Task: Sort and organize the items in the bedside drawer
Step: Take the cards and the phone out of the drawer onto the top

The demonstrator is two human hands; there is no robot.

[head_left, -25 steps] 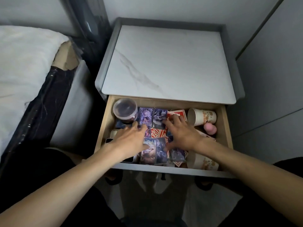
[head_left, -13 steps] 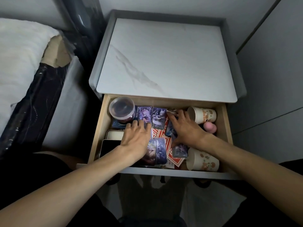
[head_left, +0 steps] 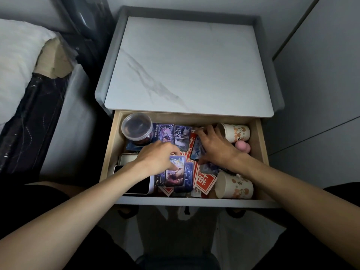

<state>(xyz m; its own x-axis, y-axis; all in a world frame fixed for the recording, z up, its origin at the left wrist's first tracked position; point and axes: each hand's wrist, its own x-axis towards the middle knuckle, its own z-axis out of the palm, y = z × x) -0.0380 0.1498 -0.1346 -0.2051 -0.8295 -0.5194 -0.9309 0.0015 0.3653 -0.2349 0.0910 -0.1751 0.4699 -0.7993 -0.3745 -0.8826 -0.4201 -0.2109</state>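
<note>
Drawer (head_left: 110, 152) open, cards strewn across its middle. Left hand (head_left: 157, 158) pinches blue card (head_left: 176, 176) near the front, long axis front-to-back. Right hand (head_left: 216, 151) curls round dark card (head_left: 196, 152), tilted, farther back.

Paper cups (head_left: 236, 132): two, at 1 and 5 o'clock. Clear lidded jar (head_left: 136, 126): one, 11 o'clock. Pink egg-shaped object (head_left: 242, 147): one. Illustrated cards (head_left: 165, 133): at least six. Tin (head_left: 127, 159): one. Dark-screened device (head_left: 139, 185): one, 7 o'clock.
</note>
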